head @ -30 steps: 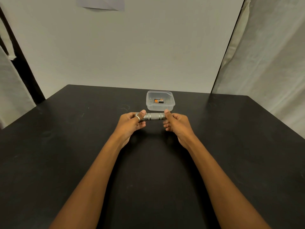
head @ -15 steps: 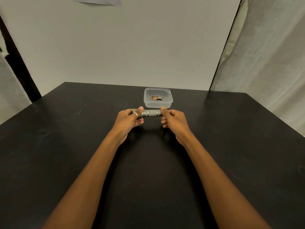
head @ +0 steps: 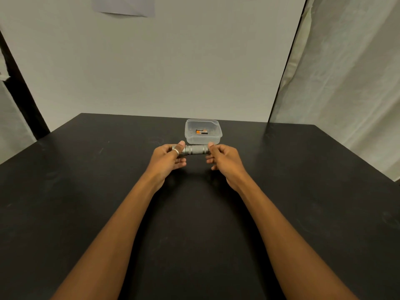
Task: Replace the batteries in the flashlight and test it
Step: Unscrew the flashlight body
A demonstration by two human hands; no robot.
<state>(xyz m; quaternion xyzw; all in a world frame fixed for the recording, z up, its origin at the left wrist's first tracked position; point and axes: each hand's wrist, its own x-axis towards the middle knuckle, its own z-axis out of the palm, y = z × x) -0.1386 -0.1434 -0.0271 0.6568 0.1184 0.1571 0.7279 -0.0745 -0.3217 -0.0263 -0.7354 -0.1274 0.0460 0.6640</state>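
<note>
Both hands are holding the flashlight point(head: 196, 150) sideways just above the counter point(head: 86, 191), left hand point(head: 167, 158) and right hand point(head: 224, 159) each clenching an end. Batteries point(head: 201, 132) are sitting in the clear tub point(head: 203, 139) right behind it.

Just one head cam, looking forward and down over the black table point(head: 86, 213), container point(head: 203, 138) near mid-frame, wall point(head: 173, 61) behind it.

A makeshift recording booth or lab corner rather than a home: a bare black table point(head: 86, 191) stands against a plain white board point(head: 173, 72), with pale cloth sheets point(head: 346, 83) hung at the sides.
</note>
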